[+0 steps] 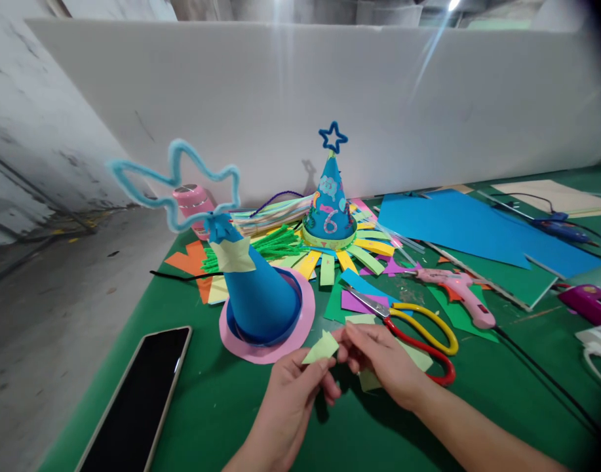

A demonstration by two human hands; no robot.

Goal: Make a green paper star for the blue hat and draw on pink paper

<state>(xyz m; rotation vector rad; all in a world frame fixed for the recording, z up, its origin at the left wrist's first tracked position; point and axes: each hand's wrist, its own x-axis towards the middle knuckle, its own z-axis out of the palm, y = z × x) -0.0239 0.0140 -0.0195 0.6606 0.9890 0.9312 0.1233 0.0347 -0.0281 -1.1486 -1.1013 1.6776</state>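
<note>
My left hand [300, 387] pinches a small piece of pale green paper [320, 349] between thumb and fingers. My right hand [379, 354] has its fingers closed at the paper's right edge. Just beyond stands a blue paper cone hat [261, 295] on a pink brim [307, 308], leaning left, with a pale yellow-green band [234, 255] near its tip and a light blue pipe-cleaner star [202, 172] on top. Beside my right hand lie scissors [403, 328] with red and yellow handles. More pale green paper [369, 380] lies partly hidden under that hand.
A decorated cone hat [328, 203] with a "6" stands farther back. A pink glue gun [460, 292] with a cord lies at right, near blue sheets [467, 219]. A phone [137, 393] rests at the left front. Green pipe cleaners [280, 244] and a pink bottle [192, 203] stand behind.
</note>
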